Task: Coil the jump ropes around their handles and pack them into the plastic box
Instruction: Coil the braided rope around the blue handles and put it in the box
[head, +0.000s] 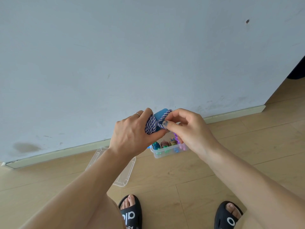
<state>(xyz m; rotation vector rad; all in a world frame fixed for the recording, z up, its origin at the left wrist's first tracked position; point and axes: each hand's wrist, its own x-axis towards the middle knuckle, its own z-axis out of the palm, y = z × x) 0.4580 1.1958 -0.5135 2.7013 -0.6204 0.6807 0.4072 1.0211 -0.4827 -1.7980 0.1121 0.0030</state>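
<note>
Holding the handle point(160, 115), the left hand point(132, 129) gripped soft coils while the right hand point(186, 128) pinched the floppy rope point(152, 123) at 3 o'clock.

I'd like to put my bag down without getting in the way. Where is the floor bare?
Bare wooden floor lies right of the plastic box, toward the wall corner, and between the lid and the sandalled feet. It is crowded by the baseboard: the box holds coiled ropes, the lid lies beside it, and both hands work the blue-handled rope above.
</note>
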